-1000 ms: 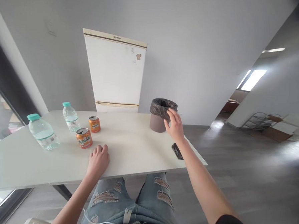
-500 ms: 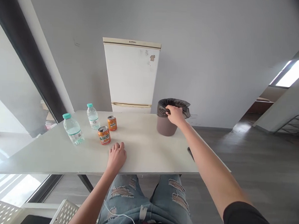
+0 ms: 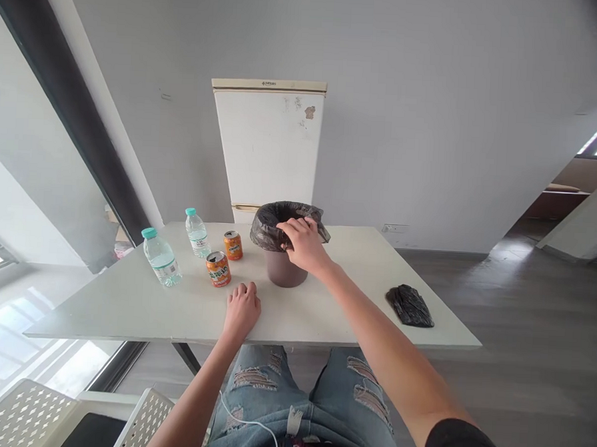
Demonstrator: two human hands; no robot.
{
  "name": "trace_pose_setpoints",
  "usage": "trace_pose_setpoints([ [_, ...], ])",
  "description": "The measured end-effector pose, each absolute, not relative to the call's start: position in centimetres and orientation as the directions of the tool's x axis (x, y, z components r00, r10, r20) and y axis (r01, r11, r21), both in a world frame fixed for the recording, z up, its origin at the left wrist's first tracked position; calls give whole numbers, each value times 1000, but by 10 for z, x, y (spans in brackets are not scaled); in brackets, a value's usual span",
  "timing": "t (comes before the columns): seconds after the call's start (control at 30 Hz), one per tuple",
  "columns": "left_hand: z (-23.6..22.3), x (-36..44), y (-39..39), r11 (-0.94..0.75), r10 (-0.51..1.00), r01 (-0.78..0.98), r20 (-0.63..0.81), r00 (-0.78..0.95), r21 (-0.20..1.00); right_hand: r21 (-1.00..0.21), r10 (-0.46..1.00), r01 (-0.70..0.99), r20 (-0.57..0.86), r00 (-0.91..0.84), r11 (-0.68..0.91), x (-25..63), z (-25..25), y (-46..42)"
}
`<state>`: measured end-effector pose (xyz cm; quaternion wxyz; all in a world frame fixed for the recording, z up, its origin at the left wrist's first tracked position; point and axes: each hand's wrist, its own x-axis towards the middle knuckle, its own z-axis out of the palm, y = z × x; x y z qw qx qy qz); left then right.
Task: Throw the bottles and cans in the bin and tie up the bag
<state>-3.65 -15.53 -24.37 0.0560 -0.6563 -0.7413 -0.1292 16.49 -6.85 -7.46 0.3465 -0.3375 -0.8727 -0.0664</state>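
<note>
A brown trash can (image 3: 286, 271), lined with a black plastic bag (image 3: 267, 230), stands upright on the white table (image 3: 348, 319). My right hand (image 3: 305, 242) grips the can at its bag-covered rim, on the near right side; the fingertips are partly hidden. My left hand (image 3: 244, 309) rests on the table with its fingers curled in and nothing visible in them. Just beyond it is an orange drink can (image 3: 218, 270), opened at the top. A second orange can (image 3: 233, 245) stands behind that one, left of the trash can.
Two clear bottles with teal caps stand at the left, a nearer bottle (image 3: 162, 259) and a farther bottle (image 3: 198, 234). A folded black plastic bag (image 3: 410, 305) lies at the table's right end. Behind the table stands a white fridge (image 3: 268, 148). A white perforated chair (image 3: 23, 412) is at lower left.
My right hand has closed on the trash can's rim and brought the can left and nearer, toward the drink cans. The folded black bag is now fully uncovered. My left hand stays on the table.
</note>
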Motion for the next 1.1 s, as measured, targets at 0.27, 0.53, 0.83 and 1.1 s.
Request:
trace_pose_setpoints([
  [0.27,-244,-38,-155,96,958,987,258,-127,128,-215,478,556,789,-386,803,229,-164,-74],
  [0.53,-242,-35,-164,-77,886,935,454,-95,347,-504,861,722,438,-258,473,238,-255,-44],
  [0.83,-116,-165,-178,159,128,819,811,-571,551,-498,895,746,300,-331,443,235,-264,-34],
  [1.1,-121,-269,-126,442,472,556,345,-811,704,-515,902,741,288,-323,430,234,-263,-34],
])
